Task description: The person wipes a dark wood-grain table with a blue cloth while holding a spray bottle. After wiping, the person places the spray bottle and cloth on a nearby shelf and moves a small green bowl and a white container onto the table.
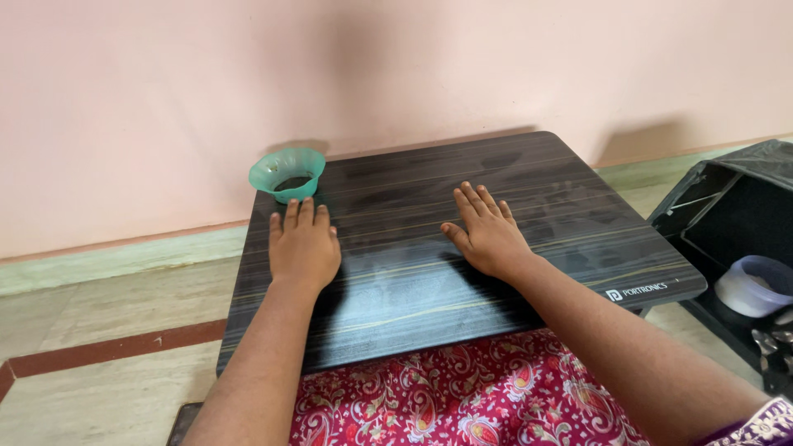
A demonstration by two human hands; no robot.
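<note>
1. Bowl (287, 174) – a small green translucent one with a wavy rim – sits at the far left corner of the dark wood-grain worktop (462, 248), right at the edge. Something dark lies in its bottom; what it is cannot be told.

2. Left hand (303, 245) lies flat on the worktop just in front of the bowl, palm down, fingers together and straight, holding nothing. The fingertips are near the bowl but apart from it.

3. Right hand (489, 231) also rests flat and empty, fingers slightly spread, well to the right of the bowl near the worktop's middle.

4. Risk, as I judge it: the bowl stands so close to the corner that a forward nudge from the left hand could push it off onto the floor (107, 314) behind – and spill the dark contents.

5. The worktop looks like a light lap-style table over the patterned red cloth (462, 396); leaning hard on one side might tip it, and the bowl would slide.

6. Far right of the bowl, beyond the worktop, a black case (727, 215) holds a pale lavender bowl (756, 285); a wide sweep of the right arm could catch it.
</note>
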